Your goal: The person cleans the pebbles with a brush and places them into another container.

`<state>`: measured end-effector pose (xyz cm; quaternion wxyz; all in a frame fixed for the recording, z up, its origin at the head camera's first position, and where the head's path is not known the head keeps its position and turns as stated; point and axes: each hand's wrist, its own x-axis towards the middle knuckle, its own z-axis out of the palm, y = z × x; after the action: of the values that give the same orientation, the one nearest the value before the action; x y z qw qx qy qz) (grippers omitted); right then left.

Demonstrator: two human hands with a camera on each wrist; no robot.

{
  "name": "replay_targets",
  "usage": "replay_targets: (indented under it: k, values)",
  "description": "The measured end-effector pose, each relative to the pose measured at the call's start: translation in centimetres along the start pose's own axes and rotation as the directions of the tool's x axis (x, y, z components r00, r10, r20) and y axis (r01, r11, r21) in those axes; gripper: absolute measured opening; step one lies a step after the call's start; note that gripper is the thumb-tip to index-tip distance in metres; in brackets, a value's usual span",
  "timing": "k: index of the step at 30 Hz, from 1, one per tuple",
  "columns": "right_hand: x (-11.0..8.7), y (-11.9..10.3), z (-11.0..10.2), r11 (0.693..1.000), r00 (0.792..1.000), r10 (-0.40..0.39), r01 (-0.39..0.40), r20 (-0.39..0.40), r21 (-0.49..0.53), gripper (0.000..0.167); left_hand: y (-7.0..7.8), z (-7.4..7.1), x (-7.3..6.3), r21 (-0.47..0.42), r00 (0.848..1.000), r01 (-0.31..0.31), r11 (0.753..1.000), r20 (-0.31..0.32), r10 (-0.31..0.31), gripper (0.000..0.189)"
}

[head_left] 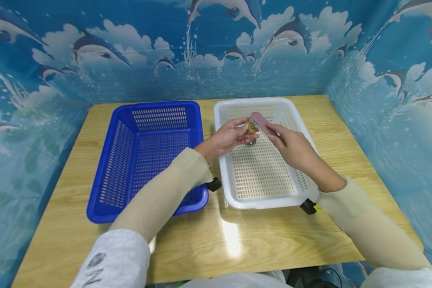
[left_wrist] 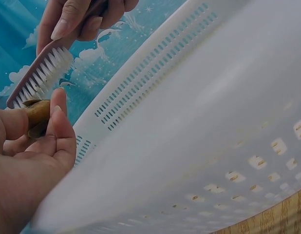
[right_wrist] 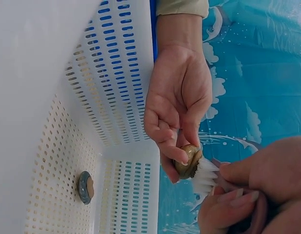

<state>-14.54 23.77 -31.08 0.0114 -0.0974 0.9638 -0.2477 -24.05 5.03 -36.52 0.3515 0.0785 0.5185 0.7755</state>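
My left hand [head_left: 228,138] holds a small rounded, glossy brown shell-like thing [right_wrist: 187,161] between thumb and fingers, above the white basket. My right hand [head_left: 293,148] grips a scrubbing brush [head_left: 262,123] with a dusky pink back and white bristles. In the right wrist view the bristles [right_wrist: 205,175] touch the brown thing's edge. Its exact kind cannot be told. Below the hands, a grey rounded thing [right_wrist: 85,187] with a tan face lies in the white basket [head_left: 234,196]; the head view shows it partly hidden by my left hand.
A blue plastic basket [head_left: 106,216] stands left of the white one on the wooden table [head_left: 187,256]. My left forearm passes over its near right corner. A dolphin-printed curtain [head_left: 209,80] encloses the table at the back and sides.
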Motion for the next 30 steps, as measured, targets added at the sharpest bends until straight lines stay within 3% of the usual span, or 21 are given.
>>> replay_targets:
  k: [9, 23, 30]
  values:
    - [-0.05, -0.31, 0.08, 1.0, 1.0, -0.015, 0.015, -0.004, 0.023, 0.046, 0.0, -0.17, 0.03, 0.002, 1.0, -0.009, 1.0, 0.021, 0.009, 0.045]
    - [0.66, -0.15, -0.13, 1.0, 1.0, 0.014, -0.014, 0.012, 0.0, 0.046, -0.12, -0.06, 0.03, 0.099, 0.997, 0.009, 0.995, 0.08, -0.017, 0.05]
    - [0.63, 0.11, -0.08, 1.0, 1.0, 0.026, -0.027, 0.015, 0.01, 0.047, -0.02, 0.01, -0.06, 0.102, 0.999, 0.032, 0.994, 0.026, -0.035, 0.051]
